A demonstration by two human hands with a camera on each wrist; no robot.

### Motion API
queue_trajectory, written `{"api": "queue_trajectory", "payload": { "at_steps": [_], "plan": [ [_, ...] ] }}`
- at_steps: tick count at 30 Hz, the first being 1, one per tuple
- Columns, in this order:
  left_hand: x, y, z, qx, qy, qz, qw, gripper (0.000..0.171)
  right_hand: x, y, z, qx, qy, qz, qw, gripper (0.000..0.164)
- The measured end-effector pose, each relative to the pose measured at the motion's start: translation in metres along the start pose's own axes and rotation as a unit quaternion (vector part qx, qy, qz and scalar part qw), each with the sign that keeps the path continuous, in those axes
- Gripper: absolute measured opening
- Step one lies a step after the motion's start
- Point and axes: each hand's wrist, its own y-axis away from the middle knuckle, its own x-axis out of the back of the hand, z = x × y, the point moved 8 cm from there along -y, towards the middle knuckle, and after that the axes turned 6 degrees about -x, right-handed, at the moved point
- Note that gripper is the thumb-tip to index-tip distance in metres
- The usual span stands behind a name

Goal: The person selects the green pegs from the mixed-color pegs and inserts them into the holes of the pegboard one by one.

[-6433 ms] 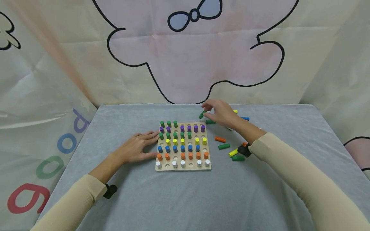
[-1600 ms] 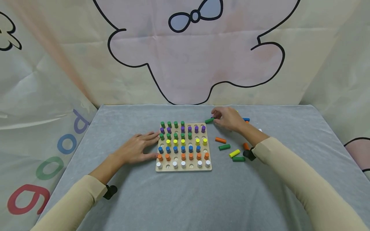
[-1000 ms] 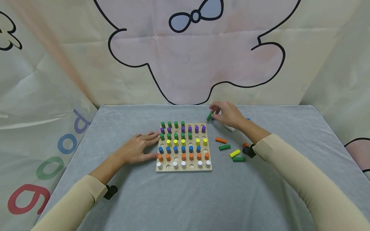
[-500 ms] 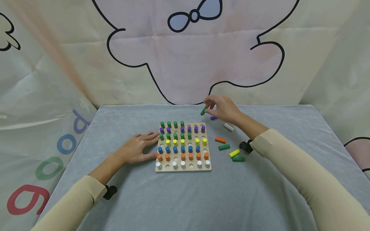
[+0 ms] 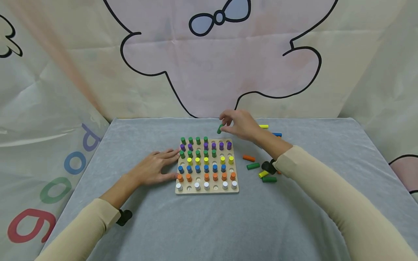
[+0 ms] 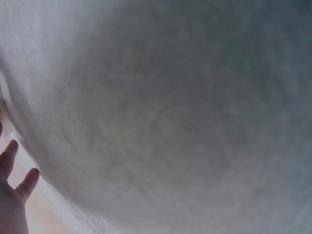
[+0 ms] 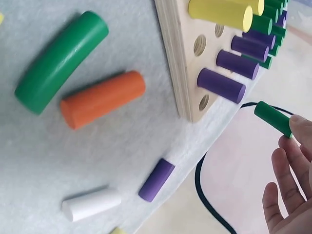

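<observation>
My right hand [image 5: 240,125] pinches a green peg [image 5: 220,129] between thumb and fingertips, tilted, just above the far edge of a wooden pegboard [image 5: 205,192]. The right wrist view has the same green peg [image 7: 273,118] sticking out from the fingers, apart from the board. Rows of green, purple, yellow, blue, orange and white pegs stand in the board, with some bare holes among them. The farthest row holds several green pegs at its left end. My left hand [image 5: 156,166] lies with fingers spread, thumb and fingertips at the board's left edge.
Right of the board lie loose pegs: an orange one [image 5: 249,158], green ones [image 5: 253,166], a yellow one [image 5: 263,174] and a blue one [image 5: 277,134]. A purple peg [image 7: 157,180] and a white peg [image 7: 91,204] show in the right wrist view. A printed cloth hangs behind the table.
One more green peg stands in the far row than at first. My right hand has picked up another green peg from the right and moved it left over the board's far edge. The left hand stays put.
</observation>
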Motion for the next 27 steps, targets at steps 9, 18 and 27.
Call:
{"api": "queue_trajectory", "payload": {
  "at_steps": [9, 18, 27],
  "plan": [
    [-0.001, -0.001, -0.001, 0.007, 0.001, -0.007, 1.0, 0.077, -0.015, -0.002, -0.009, -0.016, 0.002, -0.029, 0.999, 0.029],
    [-0.001, 0.0, 0.0, 0.003, 0.0, -0.001, 1.0, 0.077, -0.028, -0.002, -0.016, 0.0, 0.006, -0.043, 0.999, 0.031],
    [-0.002, 0.0, -0.001, 0.001, -0.005, 0.002, 1.0, 0.077, -0.036, -0.002, -0.015, 0.01, 0.025, -0.047, 0.999, 0.032]
  ]
}}
